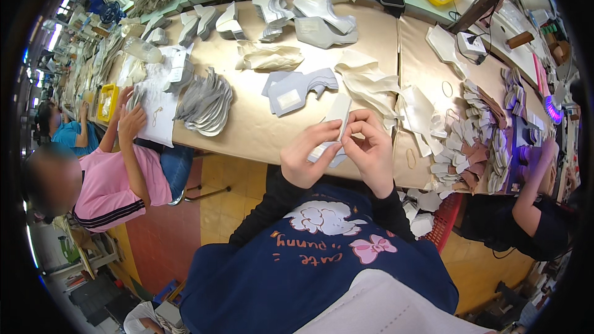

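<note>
Just above the table's front edge, my left hand [306, 153] and my right hand [372, 153] are close together on a pale cut piece [338, 110] of sheet material. My left fingers hold its left side. The thumb and fingers of my right hand pinch its right edge. Part of the piece is hidden behind my fingers. Beyond my hands lies a stack of grey-blue cut pieces [288, 98] with a light rectangle on top. Crumpled cream pieces [365, 80] are spread to the right of that stack.
Grey and white stacks [318, 25] line the table's far side. A fanned grey stack [206, 102] lies left, near a person in pink [120, 188]. Piled white and brown pieces [461, 154] are at the right, with a red basket [444, 221] below. Another person's arm [532, 188] is farther right.
</note>
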Tool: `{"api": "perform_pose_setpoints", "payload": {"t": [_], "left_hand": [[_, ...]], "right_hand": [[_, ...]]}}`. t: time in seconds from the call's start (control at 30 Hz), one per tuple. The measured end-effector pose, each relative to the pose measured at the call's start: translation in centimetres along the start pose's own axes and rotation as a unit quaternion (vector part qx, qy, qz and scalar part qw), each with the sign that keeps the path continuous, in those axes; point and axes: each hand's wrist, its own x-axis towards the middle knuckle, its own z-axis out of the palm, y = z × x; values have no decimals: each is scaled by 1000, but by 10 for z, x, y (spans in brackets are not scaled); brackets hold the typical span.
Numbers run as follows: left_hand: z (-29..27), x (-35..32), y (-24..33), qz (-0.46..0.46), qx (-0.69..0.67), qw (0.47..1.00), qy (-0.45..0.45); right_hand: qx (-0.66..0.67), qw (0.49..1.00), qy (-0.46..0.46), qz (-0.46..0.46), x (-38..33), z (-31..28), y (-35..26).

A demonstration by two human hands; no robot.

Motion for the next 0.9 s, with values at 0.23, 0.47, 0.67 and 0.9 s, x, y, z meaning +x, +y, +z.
{"api": "perform_pose_setpoints", "payload": {"t": [0.23,0.47,0.67,0.9], "left_hand": [[5,1,-14,-273,-256,927,8],[5,2,-26,-359,-418,833,54],[12,7,-30,-295,-319,900,24],[6,9,-49,-348,-300,888,0]], "right_hand": [[-26,1000,-12,5,12,-5,12],[69,997,-19,25,21,-10,27],[85,994,-34,59,23,-15,37],[136,985,-53,91,32,-21,45]]}}
